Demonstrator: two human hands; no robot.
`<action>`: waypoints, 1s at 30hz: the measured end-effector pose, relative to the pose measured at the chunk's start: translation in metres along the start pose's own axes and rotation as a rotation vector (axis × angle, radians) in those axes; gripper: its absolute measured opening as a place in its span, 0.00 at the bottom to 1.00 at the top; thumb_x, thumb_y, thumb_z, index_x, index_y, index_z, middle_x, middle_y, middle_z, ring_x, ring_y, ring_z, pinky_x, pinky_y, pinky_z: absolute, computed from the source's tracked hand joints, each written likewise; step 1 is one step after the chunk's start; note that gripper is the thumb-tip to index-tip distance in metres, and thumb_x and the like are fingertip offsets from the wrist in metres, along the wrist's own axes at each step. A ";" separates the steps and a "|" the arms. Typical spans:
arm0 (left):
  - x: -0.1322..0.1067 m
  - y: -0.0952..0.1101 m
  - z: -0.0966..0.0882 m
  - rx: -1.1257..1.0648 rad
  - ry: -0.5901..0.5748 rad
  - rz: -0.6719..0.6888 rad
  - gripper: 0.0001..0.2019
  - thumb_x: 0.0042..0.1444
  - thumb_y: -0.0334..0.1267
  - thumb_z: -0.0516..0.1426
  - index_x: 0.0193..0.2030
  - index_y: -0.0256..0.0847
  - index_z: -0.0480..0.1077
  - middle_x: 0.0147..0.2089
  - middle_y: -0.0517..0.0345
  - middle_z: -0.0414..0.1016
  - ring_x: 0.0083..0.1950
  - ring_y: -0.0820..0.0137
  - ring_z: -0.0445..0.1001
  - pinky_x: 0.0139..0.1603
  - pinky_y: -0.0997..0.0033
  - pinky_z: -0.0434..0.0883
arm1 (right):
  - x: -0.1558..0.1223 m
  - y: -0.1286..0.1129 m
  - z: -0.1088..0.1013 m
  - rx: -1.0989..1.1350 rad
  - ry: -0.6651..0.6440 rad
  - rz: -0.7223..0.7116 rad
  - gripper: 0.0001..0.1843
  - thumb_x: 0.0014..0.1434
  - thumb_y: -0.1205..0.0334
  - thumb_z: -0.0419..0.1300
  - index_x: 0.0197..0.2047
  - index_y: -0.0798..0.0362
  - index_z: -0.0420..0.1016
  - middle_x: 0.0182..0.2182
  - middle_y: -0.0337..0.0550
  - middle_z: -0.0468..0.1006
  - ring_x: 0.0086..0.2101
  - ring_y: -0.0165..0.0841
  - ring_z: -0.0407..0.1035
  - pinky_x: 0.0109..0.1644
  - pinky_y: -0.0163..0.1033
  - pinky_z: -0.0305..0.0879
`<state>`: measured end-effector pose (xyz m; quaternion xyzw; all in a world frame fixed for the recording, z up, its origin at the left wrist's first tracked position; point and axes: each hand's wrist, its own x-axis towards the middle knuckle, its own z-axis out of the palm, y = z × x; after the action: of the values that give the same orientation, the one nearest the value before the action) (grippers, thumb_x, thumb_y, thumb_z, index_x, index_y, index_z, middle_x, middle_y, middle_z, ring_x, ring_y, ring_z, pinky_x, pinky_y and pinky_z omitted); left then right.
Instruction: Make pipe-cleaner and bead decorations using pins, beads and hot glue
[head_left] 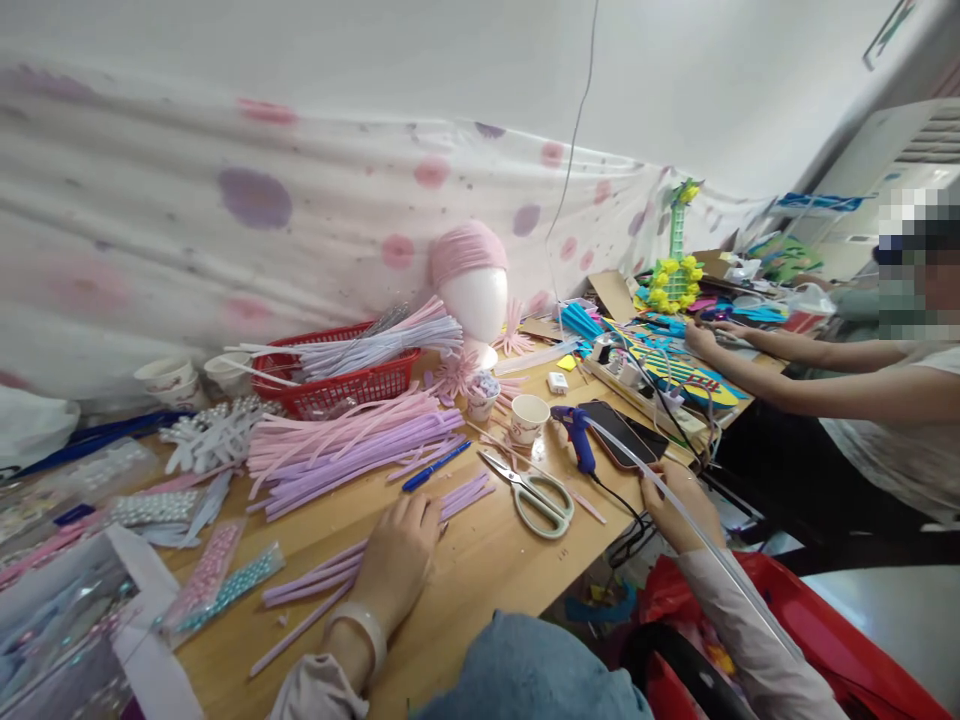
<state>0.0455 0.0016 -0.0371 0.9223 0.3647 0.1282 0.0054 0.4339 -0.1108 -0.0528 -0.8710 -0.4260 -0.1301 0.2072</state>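
My left hand [401, 548] rests palm down on the wooden table, fingers lying over a few lilac pipe cleaners [469, 495] whose ends stick out on both sides. Past the table's edge, my right hand [681, 508] has its fingers bent round a long clear glue stick [739, 590]; the grip is partly hidden. That stick runs up into the back of a blue glue gun [576, 438]. Between my hands lie open scissors [536, 495] with pale handles. A blue pen [436, 467] is just beyond my left hand.
Pink and lilac pipe cleaners [352, 450] lie before a red basket [337, 390]. Behind stands a white foam head [480, 300]. Near the gun are a paper cup [529, 420], a phone [619, 432] and a power strip [652, 400]. Bead packets [229, 590] lie left; a co-worker's arms [787, 365] reach in.
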 end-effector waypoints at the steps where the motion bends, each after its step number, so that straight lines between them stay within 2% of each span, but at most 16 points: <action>1: -0.001 -0.001 -0.001 -0.002 0.024 -0.002 0.14 0.61 0.29 0.49 0.52 0.36 0.69 0.45 0.48 0.73 0.45 0.59 0.70 0.46 0.57 0.70 | -0.005 -0.002 -0.002 -0.002 0.038 -0.003 0.12 0.58 0.56 0.50 0.38 0.53 0.69 0.32 0.52 0.75 0.36 0.43 0.71 0.36 0.41 0.63; 5: -0.008 -0.010 -0.013 -0.055 0.206 -0.012 0.14 0.63 0.31 0.49 0.51 0.37 0.69 0.44 0.48 0.75 0.45 0.60 0.72 0.46 0.59 0.69 | -0.041 -0.015 -0.006 0.022 0.288 -0.066 0.13 0.61 0.54 0.51 0.31 0.52 0.70 0.23 0.44 0.71 0.25 0.37 0.67 0.30 0.38 0.60; 7: -0.015 -0.018 -0.025 -0.075 0.315 -0.044 0.13 0.64 0.31 0.47 0.47 0.38 0.71 0.41 0.50 0.76 0.42 0.62 0.73 0.45 0.61 0.68 | -0.060 -0.025 -0.008 0.069 0.291 -0.260 0.17 0.63 0.55 0.52 0.25 0.51 0.67 0.18 0.39 0.67 0.20 0.33 0.63 0.27 0.37 0.56; 10: -0.028 -0.027 -0.043 -0.043 0.379 -0.163 0.15 0.66 0.38 0.48 0.32 0.39 0.71 0.28 0.55 0.74 0.32 0.65 0.72 0.36 0.65 0.66 | -0.077 -0.048 -0.014 0.177 0.232 -0.557 0.21 0.65 0.60 0.53 0.19 0.50 0.62 0.16 0.38 0.65 0.19 0.30 0.61 0.25 0.36 0.53; 13: -0.043 -0.030 -0.051 -0.029 0.323 -0.227 0.18 0.66 0.41 0.48 0.24 0.41 0.67 0.22 0.59 0.69 0.27 0.67 0.69 0.31 0.67 0.64 | -0.075 -0.089 -0.022 0.301 0.145 -0.710 0.22 0.66 0.61 0.52 0.19 0.50 0.64 0.18 0.39 0.67 0.20 0.29 0.61 0.26 0.36 0.54; 15: -0.052 -0.030 -0.048 -0.066 0.277 -0.203 0.15 0.66 0.37 0.47 0.30 0.40 0.70 0.29 0.56 0.73 0.33 0.66 0.72 0.36 0.67 0.67 | -0.067 -0.124 -0.026 0.396 0.020 -0.795 0.22 0.67 0.60 0.51 0.20 0.51 0.66 0.21 0.41 0.70 0.23 0.30 0.64 0.29 0.36 0.58; 17: -0.060 -0.029 -0.042 -0.095 0.247 -0.185 0.11 0.64 0.33 0.47 0.42 0.39 0.71 0.40 0.53 0.75 0.42 0.64 0.72 0.44 0.64 0.69 | -0.057 -0.160 -0.027 0.504 -0.110 -0.839 0.20 0.67 0.60 0.52 0.22 0.52 0.68 0.24 0.43 0.72 0.27 0.32 0.68 0.33 0.37 0.62; 19: -0.065 -0.028 -0.036 -0.103 0.207 -0.201 0.12 0.63 0.31 0.49 0.50 0.38 0.69 0.47 0.50 0.73 0.48 0.61 0.70 0.49 0.59 0.69 | -0.048 -0.193 -0.024 0.549 -0.302 -0.923 0.13 0.66 0.57 0.54 0.32 0.52 0.73 0.33 0.47 0.75 0.34 0.35 0.70 0.39 0.39 0.66; 21: -0.066 -0.027 -0.032 -0.109 0.134 -0.239 0.11 0.62 0.30 0.50 0.48 0.37 0.69 0.46 0.49 0.71 0.49 0.60 0.69 0.50 0.57 0.69 | -0.043 -0.219 -0.018 0.545 -0.465 -1.003 0.11 0.64 0.56 0.57 0.44 0.53 0.74 0.43 0.51 0.75 0.42 0.38 0.71 0.46 0.43 0.67; 23: -0.063 -0.027 -0.031 -0.118 0.048 -0.274 0.09 0.63 0.28 0.48 0.42 0.37 0.69 0.44 0.50 0.70 0.47 0.60 0.68 0.48 0.57 0.69 | -0.042 -0.240 -0.012 0.510 -0.575 -1.074 0.16 0.61 0.55 0.60 0.50 0.54 0.72 0.48 0.53 0.73 0.47 0.41 0.69 0.51 0.47 0.66; 27: -0.055 -0.030 -0.033 -0.064 -0.077 -0.289 0.11 0.62 0.24 0.45 0.38 0.37 0.67 0.40 0.50 0.68 0.43 0.60 0.67 0.45 0.58 0.68 | -0.050 -0.267 -0.001 0.409 -0.660 -1.228 0.18 0.60 0.54 0.62 0.50 0.55 0.71 0.48 0.53 0.73 0.49 0.43 0.67 0.53 0.51 0.62; 30: -0.052 -0.031 -0.033 0.006 -0.108 -0.279 0.11 0.63 0.24 0.44 0.37 0.37 0.65 0.40 0.50 0.68 0.42 0.61 0.67 0.45 0.58 0.68 | -0.057 -0.278 0.006 0.330 -0.616 -1.292 0.10 0.63 0.60 0.58 0.45 0.56 0.72 0.45 0.52 0.74 0.45 0.42 0.67 0.49 0.49 0.62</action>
<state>-0.0194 -0.0131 -0.0202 0.8683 0.4887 0.0751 0.0401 0.1785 0.0066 -0.0115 -0.4006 -0.9075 0.0903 0.0882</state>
